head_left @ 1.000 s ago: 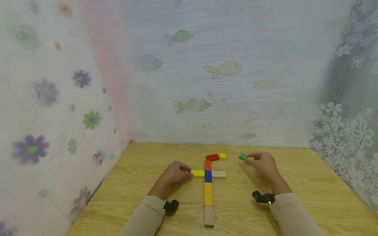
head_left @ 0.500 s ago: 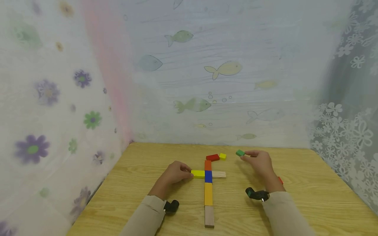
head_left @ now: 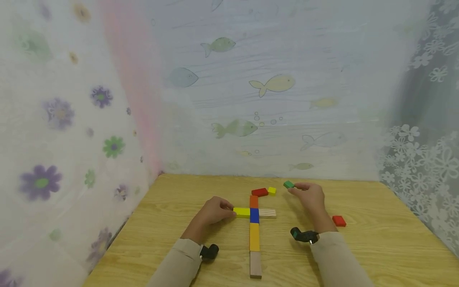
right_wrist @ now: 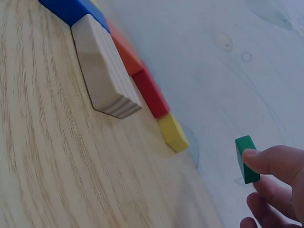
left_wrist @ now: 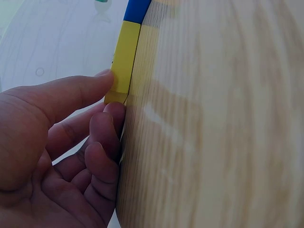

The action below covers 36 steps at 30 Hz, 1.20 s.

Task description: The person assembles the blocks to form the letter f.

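My right hand [head_left: 311, 198] pinches a small green block [head_left: 288, 184] between thumb and fingers, held above the table at the back right. At the left, my left hand [head_left: 214, 213] grips the outer end of a long yellow block [head_left: 242, 212], thumb on its side and fingertips at its end. That yellow block touches a blue block [head_left: 254, 215], with a plain wooden block [head_left: 267, 213] on the other side. An orange block [head_left: 254, 201] lies beyond the blue one. A red block [head_left: 259, 192] slants off it, and a small yellow block [right_wrist: 173, 133] touches its end.
Nearer than the blue block, an amber block [head_left: 254, 236] and a brownish wooden block [head_left: 255, 264] continue the line. A separate red block [head_left: 338, 221] lies right of my right forearm. A fish-printed curtain [head_left: 272, 103] hangs behind the wooden table [head_left: 172, 191].
My right hand has moved left with the green block, slightly toward the back. The red block on the right has come out from behind that arm. My left hand has stayed in place.
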Tool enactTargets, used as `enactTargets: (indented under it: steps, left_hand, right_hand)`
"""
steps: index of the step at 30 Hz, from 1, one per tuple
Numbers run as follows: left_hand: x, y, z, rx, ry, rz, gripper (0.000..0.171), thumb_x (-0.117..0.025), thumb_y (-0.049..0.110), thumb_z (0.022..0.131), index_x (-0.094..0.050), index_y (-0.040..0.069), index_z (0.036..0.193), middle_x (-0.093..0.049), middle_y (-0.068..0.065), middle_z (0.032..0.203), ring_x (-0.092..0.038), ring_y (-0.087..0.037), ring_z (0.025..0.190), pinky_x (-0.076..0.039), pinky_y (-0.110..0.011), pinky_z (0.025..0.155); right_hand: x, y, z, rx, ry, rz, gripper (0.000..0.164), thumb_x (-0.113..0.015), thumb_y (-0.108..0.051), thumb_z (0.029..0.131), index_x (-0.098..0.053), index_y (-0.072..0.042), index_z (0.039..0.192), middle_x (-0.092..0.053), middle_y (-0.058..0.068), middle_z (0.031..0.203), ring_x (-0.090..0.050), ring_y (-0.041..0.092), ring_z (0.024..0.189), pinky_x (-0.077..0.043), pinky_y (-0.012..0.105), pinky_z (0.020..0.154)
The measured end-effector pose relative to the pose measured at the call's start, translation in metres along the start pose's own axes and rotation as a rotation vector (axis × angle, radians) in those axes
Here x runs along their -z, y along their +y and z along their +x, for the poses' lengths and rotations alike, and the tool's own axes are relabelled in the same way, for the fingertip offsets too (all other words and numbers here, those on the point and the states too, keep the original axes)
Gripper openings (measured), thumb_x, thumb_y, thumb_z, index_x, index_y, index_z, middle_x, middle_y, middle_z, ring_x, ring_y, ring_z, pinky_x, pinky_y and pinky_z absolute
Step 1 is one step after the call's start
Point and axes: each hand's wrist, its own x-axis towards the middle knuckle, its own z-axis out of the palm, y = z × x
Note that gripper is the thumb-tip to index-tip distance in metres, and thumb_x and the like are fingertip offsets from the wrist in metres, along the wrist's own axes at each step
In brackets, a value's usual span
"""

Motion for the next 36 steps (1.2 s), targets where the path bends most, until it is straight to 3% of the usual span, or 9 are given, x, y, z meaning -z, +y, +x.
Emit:
enactTargets:
  steps: [14,23,36]
  left_hand:
    - [0.001,0.001,0.000,0.001,-0.001,-0.002,0.032,-0.081,0.032,0.090,-0.079,0.014,0.116,-0.074,-0.003,0.110,-0.064,-0.018,0.094,-0.056,-0.039,0.085]
    - [-0.001,0.001,0.000,0.011,0.006,-0.007,0.031,-0.082,0.032,0.089,-0.079,0.015,0.115,-0.074,-0.002,0.108,-0.063,-0.017,0.090,-0.056,-0.035,0.080]
    - [0.001,0.006,-0.002,0.019,-0.001,0.003,0.030,-0.081,0.029,0.090,-0.079,0.013,0.115,-0.074,-0.003,0.108,-0.064,-0.017,0.090,-0.056,-0.036,0.081]
  right_hand:
    - [-0.020,0.006,0.002,0.006,0.014,-0.044,0.047,-0.079,-0.035,0.092,-0.072,-0.005,0.127,-0.065,0.019,0.137,-0.055,0.038,0.129,-0.051,0.049,0.100]
    - [-0.023,0.008,-0.001,0.007,-0.007,-0.159,0.045,-0.078,-0.035,0.092,-0.073,-0.005,0.124,-0.065,0.020,0.135,-0.057,0.038,0.124,-0.051,0.046,0.093]
    - [-0.024,0.011,-0.002,0.026,0.000,-0.216,0.040,-0.078,-0.031,0.091,-0.074,-0.006,0.121,-0.070,0.019,0.128,-0.059,0.039,0.119,-0.048,0.053,0.098]
